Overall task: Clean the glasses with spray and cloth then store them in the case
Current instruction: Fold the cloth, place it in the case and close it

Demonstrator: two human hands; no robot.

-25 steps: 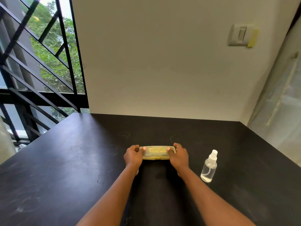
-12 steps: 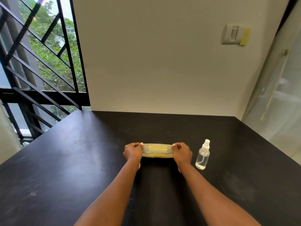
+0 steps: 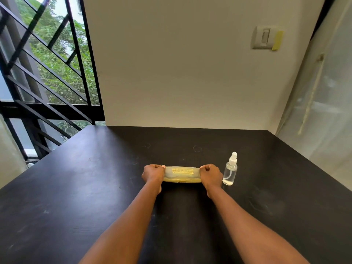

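Observation:
A translucent yellow-green glasses case (image 3: 182, 174) with gold lettering on its lid lies closed on the black table (image 3: 76, 197), long side facing me. My left hand (image 3: 153, 173) grips its left end with curled fingers. My right hand (image 3: 210, 174) grips its right end the same way. A small clear spray bottle (image 3: 230, 171) with a white nozzle stands upright just right of my right hand. Neither glasses nor cloth can be seen outside the case.
A cream wall (image 3: 181, 73) rises at the table's far edge, with a light switch (image 3: 263, 37) high on the right. A barred window (image 3: 47, 73) is at the left, and plastic sheeting (image 3: 323, 111) hangs at the right.
Both hands have curled tighter round the ends of the case, thumbs moving from the front to the top. The case and bottle stay in place; only the camera shifted.

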